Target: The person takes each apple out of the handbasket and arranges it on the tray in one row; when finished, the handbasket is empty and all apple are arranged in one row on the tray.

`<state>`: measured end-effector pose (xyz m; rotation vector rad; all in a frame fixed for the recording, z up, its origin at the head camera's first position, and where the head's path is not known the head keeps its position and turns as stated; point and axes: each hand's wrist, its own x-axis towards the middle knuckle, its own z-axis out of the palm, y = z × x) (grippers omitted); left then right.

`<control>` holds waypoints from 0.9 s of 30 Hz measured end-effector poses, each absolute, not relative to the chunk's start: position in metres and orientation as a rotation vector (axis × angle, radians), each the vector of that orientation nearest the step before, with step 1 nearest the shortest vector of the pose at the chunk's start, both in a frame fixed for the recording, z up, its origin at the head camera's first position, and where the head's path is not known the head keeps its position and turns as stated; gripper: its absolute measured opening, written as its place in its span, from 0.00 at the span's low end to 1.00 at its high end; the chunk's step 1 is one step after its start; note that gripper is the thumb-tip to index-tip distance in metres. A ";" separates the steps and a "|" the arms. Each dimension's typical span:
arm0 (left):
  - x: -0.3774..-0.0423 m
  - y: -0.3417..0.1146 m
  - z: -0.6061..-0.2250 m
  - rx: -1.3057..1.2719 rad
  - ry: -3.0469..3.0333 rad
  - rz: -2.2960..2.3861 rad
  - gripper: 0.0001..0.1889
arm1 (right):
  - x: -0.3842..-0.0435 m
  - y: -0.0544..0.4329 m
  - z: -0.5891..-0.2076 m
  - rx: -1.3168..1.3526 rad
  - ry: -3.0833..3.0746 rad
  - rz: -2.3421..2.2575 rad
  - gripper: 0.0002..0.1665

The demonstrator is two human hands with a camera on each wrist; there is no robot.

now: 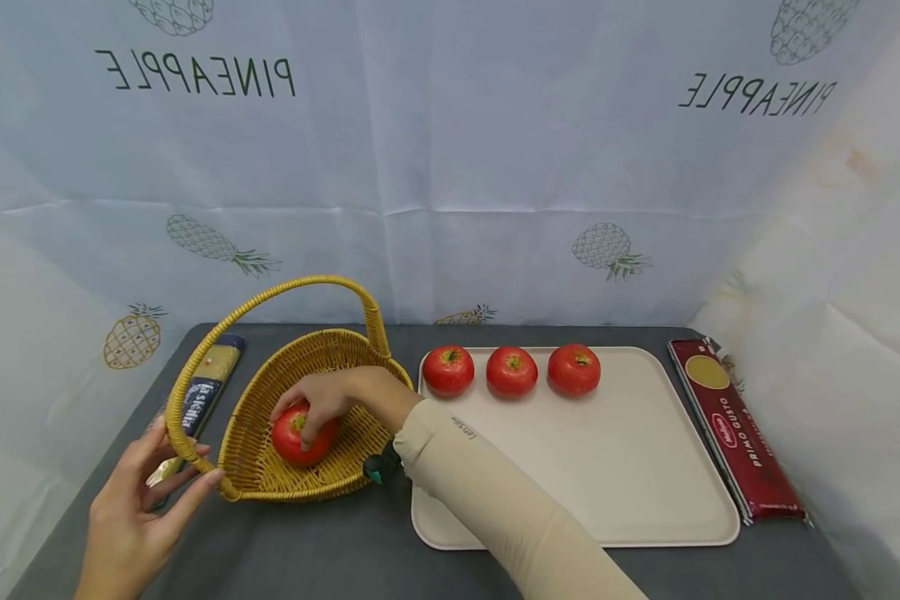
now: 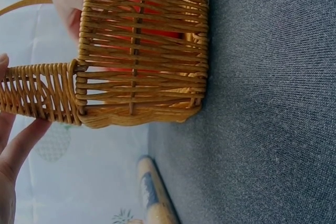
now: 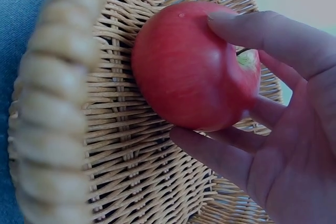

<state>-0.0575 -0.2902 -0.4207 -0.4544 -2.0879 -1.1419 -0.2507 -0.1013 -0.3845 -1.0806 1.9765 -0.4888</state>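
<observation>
A red apple (image 1: pixel 288 442) sits inside the yellow-brown wicker basket (image 1: pixel 243 417) on the left of the table. My right hand (image 1: pixel 333 392) reaches in from above and grips it; the right wrist view shows thumb and fingers on opposite sides of the apple (image 3: pixel 178 66), near its stem. My left hand (image 1: pixel 131 508) pinches the base of the basket's arched handle (image 2: pixel 39 90) at the near left side. Through the weave in the left wrist view, some of the apple's red shows.
Right of the basket lies a beige tray (image 1: pixel 570 475) with three red apples (image 1: pixel 512 372) in a row along its far edge. A dark red coffee pack (image 1: pixel 735 433) lies beyond the tray's right side. Behind the basket handle is a blue-and-yellow pasta pack (image 1: pixel 208 379).
</observation>
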 end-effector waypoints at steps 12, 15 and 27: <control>-0.058 -0.291 -0.420 -0.459 -2.079 -1.153 0.49 | -0.251 -0.099 -0.385 -1.122 1.982 -0.441 0.44; -0.058 -0.292 -0.419 -0.462 -2.083 -1.149 0.48 | -0.251 -0.099 -0.387 -1.133 1.991 -0.449 0.43; -0.059 -0.291 -0.419 -0.488 -2.068 -1.137 0.48 | -0.254 -0.090 -0.386 -1.173 2.016 -0.538 0.42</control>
